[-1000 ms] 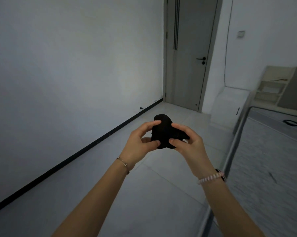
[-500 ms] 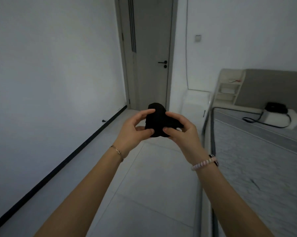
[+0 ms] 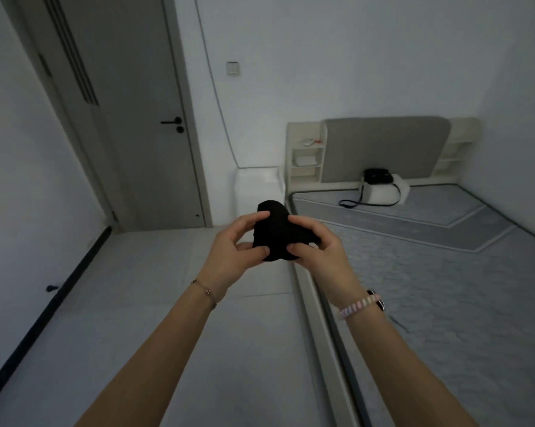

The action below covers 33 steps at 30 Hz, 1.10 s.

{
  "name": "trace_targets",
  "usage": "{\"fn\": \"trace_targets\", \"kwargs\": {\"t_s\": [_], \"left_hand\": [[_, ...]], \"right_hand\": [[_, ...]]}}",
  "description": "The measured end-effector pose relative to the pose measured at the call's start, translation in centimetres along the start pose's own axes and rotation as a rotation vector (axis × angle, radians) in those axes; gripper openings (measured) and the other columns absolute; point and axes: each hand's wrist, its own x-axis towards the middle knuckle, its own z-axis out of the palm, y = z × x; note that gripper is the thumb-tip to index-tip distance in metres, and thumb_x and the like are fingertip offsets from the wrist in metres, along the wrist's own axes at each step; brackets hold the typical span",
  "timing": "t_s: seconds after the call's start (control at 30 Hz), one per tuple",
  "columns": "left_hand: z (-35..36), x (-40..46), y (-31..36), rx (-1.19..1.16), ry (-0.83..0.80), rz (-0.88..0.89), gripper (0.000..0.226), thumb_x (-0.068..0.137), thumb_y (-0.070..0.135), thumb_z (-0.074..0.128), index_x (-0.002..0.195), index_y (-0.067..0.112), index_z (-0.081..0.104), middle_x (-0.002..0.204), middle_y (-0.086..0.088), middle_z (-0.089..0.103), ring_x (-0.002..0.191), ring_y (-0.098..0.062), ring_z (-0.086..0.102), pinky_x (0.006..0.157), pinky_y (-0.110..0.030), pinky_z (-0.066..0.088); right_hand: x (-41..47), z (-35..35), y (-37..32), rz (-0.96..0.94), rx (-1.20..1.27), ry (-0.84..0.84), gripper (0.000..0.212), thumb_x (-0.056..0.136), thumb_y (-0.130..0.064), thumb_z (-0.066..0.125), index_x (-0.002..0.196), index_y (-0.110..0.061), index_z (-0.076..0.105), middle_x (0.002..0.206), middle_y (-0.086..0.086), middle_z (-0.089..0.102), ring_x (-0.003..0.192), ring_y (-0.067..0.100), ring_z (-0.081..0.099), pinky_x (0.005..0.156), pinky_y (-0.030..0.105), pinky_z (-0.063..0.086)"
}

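Note:
A small black bundle of cloth (image 3: 277, 231) is held in front of me at chest height, above the floor beside the bed. My left hand (image 3: 233, 255) pinches its left side between thumb and forefinger. My right hand (image 3: 320, 251) grips its right side, fingers curled over the top and thumb underneath. Part of the bundle is hidden behind my fingers.
A bare grey mattress (image 3: 429, 272) fills the right, with a black bag (image 3: 378, 177) on a white box (image 3: 386, 192) near the padded headboard (image 3: 386, 146). A shut grey door (image 3: 136, 118) stands at the far left. Tiled floor (image 3: 173, 303) runs between wall and bed.
My view has swung to the right, so the bed and headboard now show and the door has slid left. Both hands keep the same hold on the black bundle.

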Motion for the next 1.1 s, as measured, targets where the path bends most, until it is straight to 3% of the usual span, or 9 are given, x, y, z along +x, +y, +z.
{"fn": "trace_targets", "kwargs": {"t_s": [0.1, 0.2, 0.3, 0.5, 0.83, 1.0, 1.1], "left_hand": [[0.7, 7.6, -1.8, 0.009, -0.050, 0.026, 0.058, 0.084, -0.011, 0.066, 0.132, 0.021, 0.061, 0.133, 0.004, 0.059, 0.092, -0.021, 0.076, 0.082, -0.037, 0.063], [1.4, 15.1, -3.1, 0.014, -0.067, 0.031, 0.058, 0.084, -0.011, 0.065, 0.133, 0.020, 0.061, 0.130, 0.008, 0.059, 0.084, -0.013, 0.076, 0.075, -0.027, 0.062], [1.8, 22.1, -4.3, 0.017, -0.079, 0.044, 0.057, 0.084, -0.012, 0.065, 0.130, 0.022, 0.062, 0.127, 0.010, 0.060, 0.084, -0.015, 0.076, 0.075, -0.027, 0.062], [1.6, 34.9, -6.9, 0.003, -0.090, 0.037, 0.058, 0.084, -0.012, 0.065, 0.132, 0.019, 0.061, 0.128, 0.011, 0.061, 0.096, -0.024, 0.075, 0.082, -0.031, 0.062], [-0.4, 57.9, -12.7, -0.030, -0.152, 0.050, 0.059, 0.083, -0.012, 0.065, 0.127, 0.027, 0.063, 0.134, 0.001, 0.061, 0.098, -0.031, 0.074, 0.083, -0.041, 0.063], [-1.1, 68.9, -14.7, -0.048, -0.196, 0.057, 0.060, 0.081, -0.013, 0.065, 0.122, 0.030, 0.065, 0.132, 0.003, 0.063, 0.116, -0.031, 0.066, 0.085, -0.037, 0.062], [-0.6, 74.7, -15.8, -0.047, -0.224, 0.054, 0.060, 0.081, -0.013, 0.065, 0.121, 0.032, 0.065, 0.129, 0.005, 0.063, 0.112, -0.029, 0.068, 0.080, -0.031, 0.062]], "right_hand": [[6.5, -1.7, 1.2, -0.011, -0.025, 0.047, 0.048, 0.082, 0.013, 0.063, 0.116, -0.019, 0.071, 0.114, 0.003, 0.066, 0.110, 0.025, 0.066, 0.074, 0.027, 0.061], [13.4, -3.2, 2.5, 0.006, -0.008, 0.084, 0.048, 0.083, 0.013, 0.062, 0.119, -0.017, 0.070, 0.115, 0.003, 0.068, 0.113, 0.027, 0.066, 0.087, 0.040, 0.061], [20.1, -4.4, 3.5, 0.020, -0.020, 0.113, 0.048, 0.083, 0.012, 0.063, 0.118, -0.020, 0.071, 0.112, -0.003, 0.069, 0.112, 0.024, 0.067, 0.093, 0.048, 0.058], [32.3, -6.0, 5.3, 0.021, -0.043, 0.120, 0.047, 0.084, 0.011, 0.062, 0.120, -0.018, 0.070, 0.113, -0.008, 0.067, 0.112, 0.018, 0.066, 0.091, 0.041, 0.060], [54.0, -6.9, 10.3, 0.010, -0.048, 0.204, 0.046, 0.083, 0.012, 0.062, 0.120, -0.014, 0.069, 0.116, 0.002, 0.068, 0.115, 0.027, 0.065, 0.090, 0.041, 0.060], [63.7, -7.3, 12.0, 0.025, 0.002, 0.257, 0.045, 0.083, 0.013, 0.062, 0.117, -0.016, 0.070, 0.109, -0.003, 0.068, 0.114, 0.026, 0.066, 0.086, 0.036, 0.061], [69.3, -8.4, 13.1, 0.034, 0.014, 0.284, 0.045, 0.083, 0.013, 0.062, 0.112, -0.019, 0.071, 0.111, 0.000, 0.069, 0.114, 0.026, 0.066, 0.083, 0.034, 0.061]]}}
